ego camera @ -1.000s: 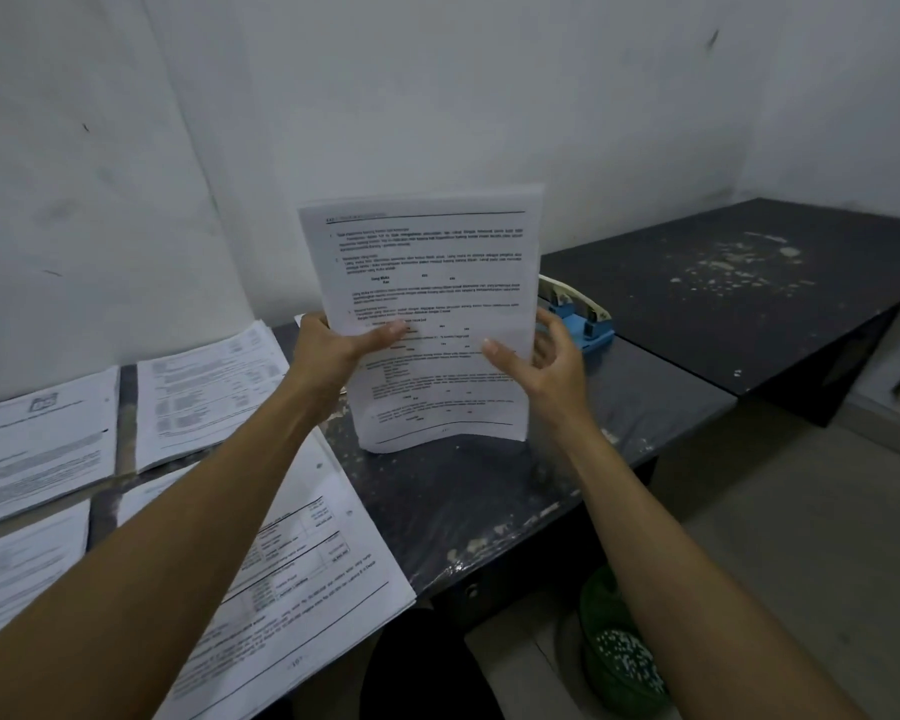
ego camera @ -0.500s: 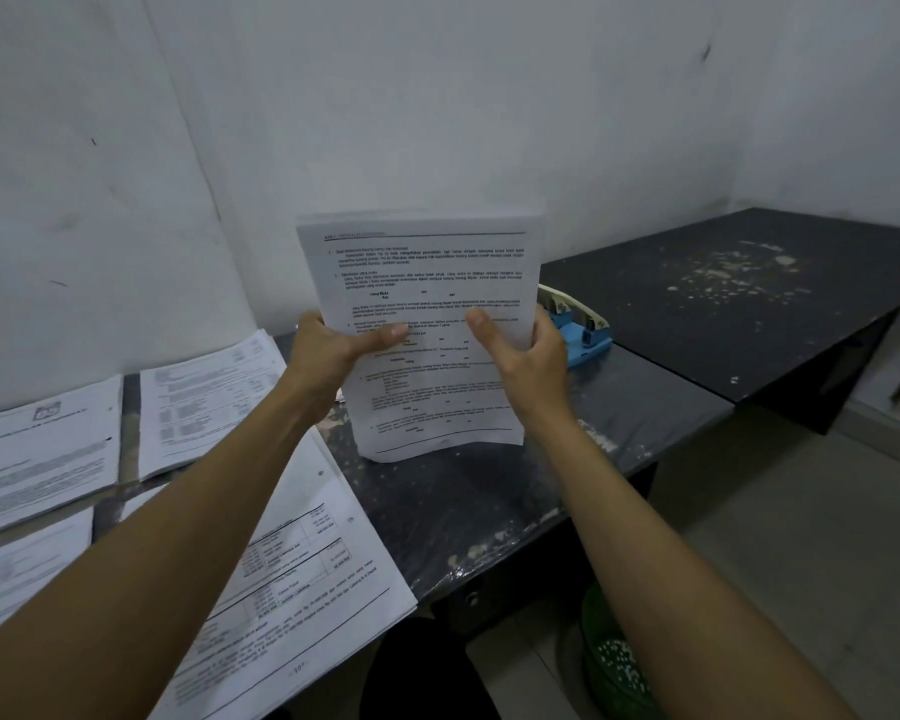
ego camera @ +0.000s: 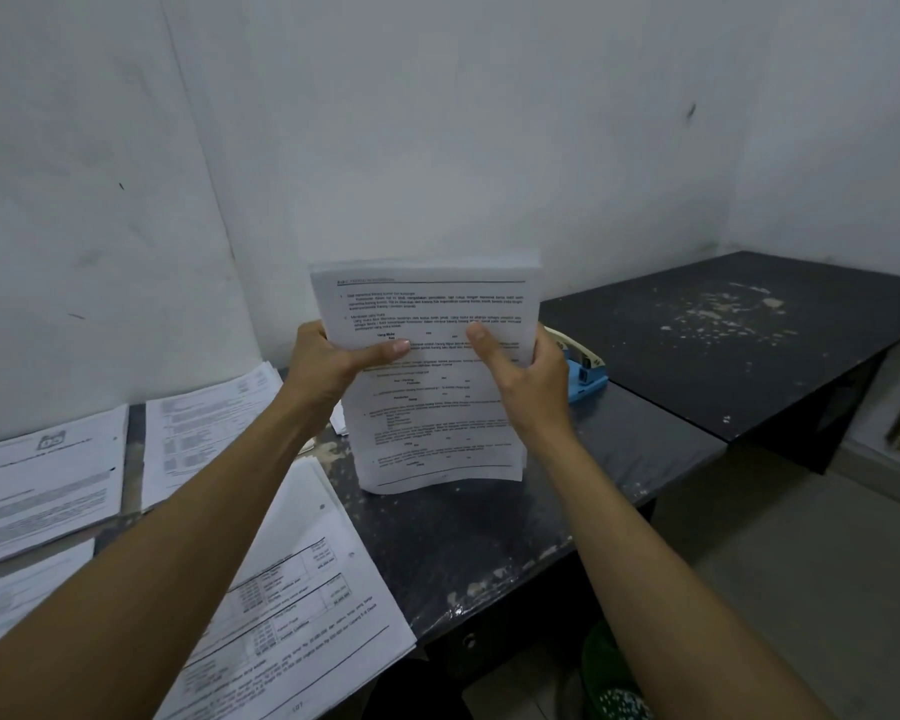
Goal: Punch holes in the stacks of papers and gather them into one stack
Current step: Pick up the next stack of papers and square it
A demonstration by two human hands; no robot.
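Observation:
I hold a stack of printed papers (ego camera: 437, 418) upright, its bottom edge resting on the dark table (ego camera: 468, 543). My left hand (ego camera: 328, 366) grips its left edge with the thumb on the front page. My right hand (ego camera: 526, 376) grips the right edge, thumb pointing up on the page. A blue hole punch (ego camera: 585, 368) sits on the table just behind my right hand, partly hidden by it. Other paper stacks lie flat at the left: one punched stack (ego camera: 302, 605) near the front edge, one (ego camera: 204, 433) by the wall, one (ego camera: 42, 485) at the far left.
A white wall stands close behind the table. A second dark table (ego camera: 739, 345), speckled with white flecks, adjoins at the right. Below the table's front edge is a green bin (ego camera: 614, 683) holding white bits. The floor at the right is pale tile.
The upright stack has dropped lower in view until its bottom edge meets the table. My right hand has slid up the stack's right edge, and my view has tilted upward.

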